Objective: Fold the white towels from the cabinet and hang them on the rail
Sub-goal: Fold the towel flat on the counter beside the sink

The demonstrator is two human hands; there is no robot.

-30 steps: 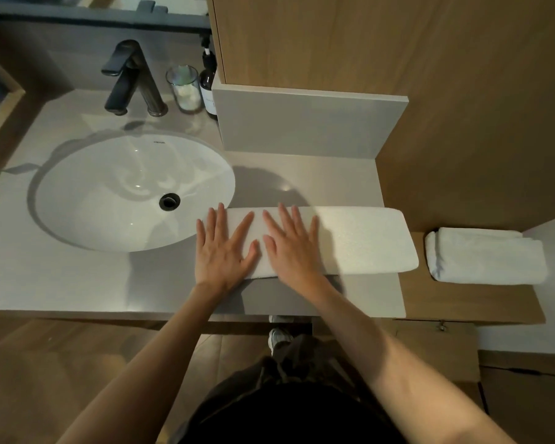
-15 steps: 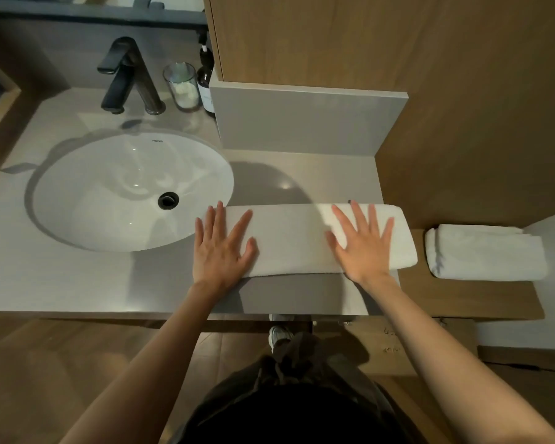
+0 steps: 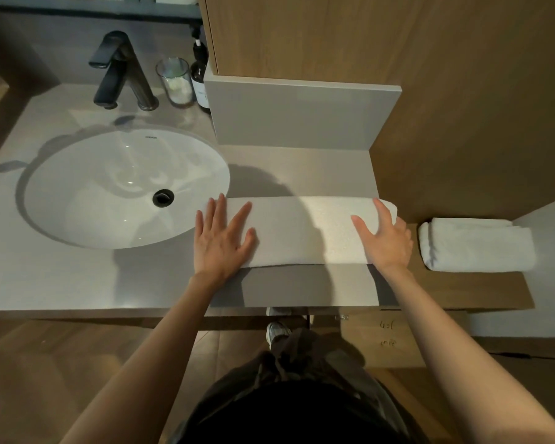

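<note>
Head view, looking down at a bathroom counter [image 3: 77, 277]. A white towel [image 3: 302, 232], folded into a long strip, lies flat across the middle of the counter, running from 9 o'clock to 3 o'clock. The left hand [image 3: 220, 241] presses its 9 o'clock end with straight, spread fingers. The right hand [image 3: 386, 243] rests on the 3 o'clock end, fingers extended and holding nothing. A second folded towel [image 3: 476, 245] sits on a wooden shelf [image 3: 462, 286] at 3 o'clock, apart from the strip. The sink [image 3: 109, 193] is at 10 o'clock, and no rail is in sight.

The step seems to be smoothing the strip before the next fold. It likely goes best with the left palm anchoring the cloth while the right sweeps outward, keeping the long edges parallel.

A second earlier both hands lay side by side near the 9 o'clock end. The right hand has since slid to the far end, while the left has stayed put.
</note>
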